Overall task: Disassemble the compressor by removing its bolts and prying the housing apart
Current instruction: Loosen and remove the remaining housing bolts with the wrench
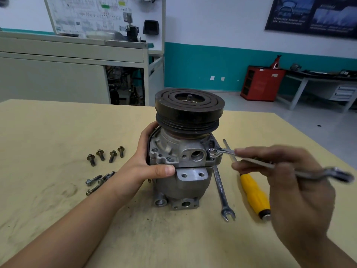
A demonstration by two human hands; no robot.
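The compressor [181, 171] stands upright on the table [58, 206], a black grooved pulley [190, 111] on top of its grey cast body, which has a seam across the middle. The left hand [146, 163] grips its left side, thumb along the seam. The right hand [286, 182] pinches a wrench [226, 151] whose ring end sits on the compressor's right flange; loose bolts [105, 155] lie to its left.

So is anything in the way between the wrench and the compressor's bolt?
No, nothing visible. The right hand holds the wrench, and its ring end already sits over the bolt on the compressor. The other wrench and the yellow screwdriver lie lower down on the table.
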